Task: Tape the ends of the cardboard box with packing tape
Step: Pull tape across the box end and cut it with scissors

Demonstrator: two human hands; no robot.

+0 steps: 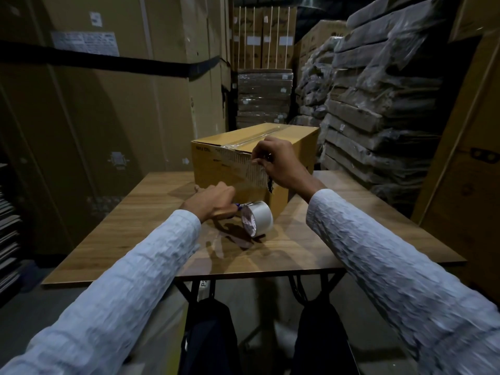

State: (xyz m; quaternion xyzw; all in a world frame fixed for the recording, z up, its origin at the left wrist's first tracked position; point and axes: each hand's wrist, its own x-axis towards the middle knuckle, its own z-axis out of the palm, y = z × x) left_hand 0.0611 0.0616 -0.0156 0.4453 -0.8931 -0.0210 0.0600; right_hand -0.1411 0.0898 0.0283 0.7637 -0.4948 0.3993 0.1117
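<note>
The cardboard box [243,163] sat closed on the far half of a wooden table [130,234], one corner turned toward the camera. A clear strip of tape ran along its top seam, and a second stretch of packing tape [250,171] came down over the near end face, wrinkled and partly lifted from the cardboard.

The right hand [281,165] was at the box's near top corner, fingers pinched closed on the upper part of that tape strip. The left hand [211,200] rested on the table just in front of the box, fist closed around something with a small blue part showing; what it was could not be told. Touching that hand, just in front of the box, the tape roll [257,219] stood on its edge on the table, its printed core facing the camera. Both arms wore pale textured sleeves [378,253].

Left of the box rose tall cardboard cartons [94,104]. Right of the box lay stacks of plastic-wrapped flat packs [378,90], and behind the box stood more wrapped stacks [265,96].
</note>
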